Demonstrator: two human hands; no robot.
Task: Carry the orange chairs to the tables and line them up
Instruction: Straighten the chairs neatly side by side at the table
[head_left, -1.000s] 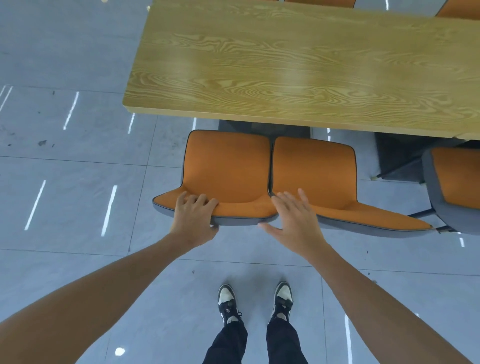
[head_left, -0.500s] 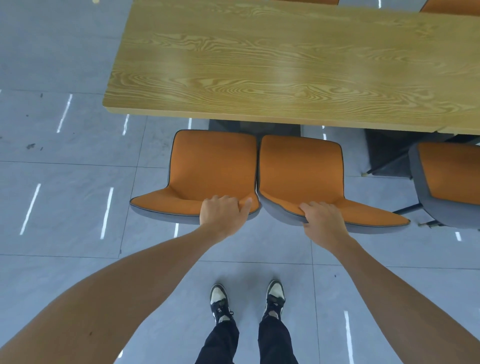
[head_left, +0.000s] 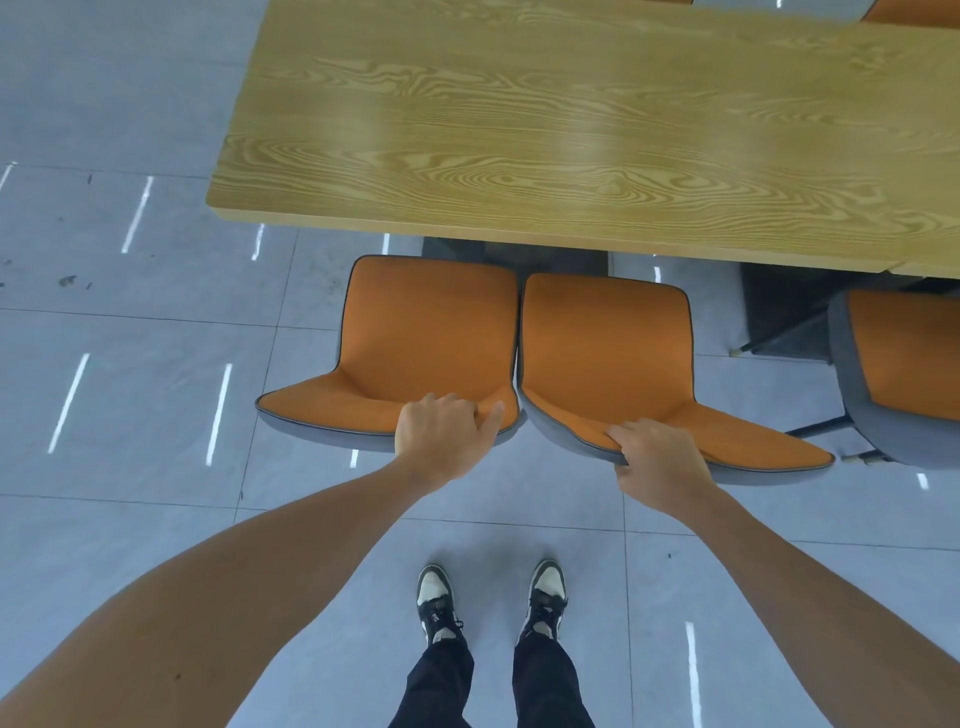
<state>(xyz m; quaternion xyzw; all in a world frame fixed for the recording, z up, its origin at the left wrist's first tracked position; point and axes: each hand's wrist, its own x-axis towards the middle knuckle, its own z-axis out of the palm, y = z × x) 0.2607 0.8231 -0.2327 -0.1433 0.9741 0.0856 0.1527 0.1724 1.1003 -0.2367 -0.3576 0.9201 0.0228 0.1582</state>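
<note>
Two orange chairs with grey shells stand side by side, their seats just short of the wooden table's (head_left: 571, 130) near edge. My left hand (head_left: 441, 434) grips the top of the left chair's (head_left: 426, 332) backrest near its right corner. My right hand (head_left: 654, 457) grips the backrest top of the right chair (head_left: 608, 348) near its left end. The two chairs touch along their inner sides. Their legs are hidden beneath the seats.
A third orange chair (head_left: 904, 364) stands at the right, angled, with dark legs showing. A dark table base (head_left: 519, 254) sits under the tabletop. Another orange chair (head_left: 914, 10) peeks past the table's far edge. Grey tiled floor (head_left: 130, 338) spreads left; my shoes (head_left: 488, 597) are below.
Both hands went from resting on the backrest tops to closed grips. My left hand slid right along its chair's backrest. The two chairs now stand closer to level with each other.
</note>
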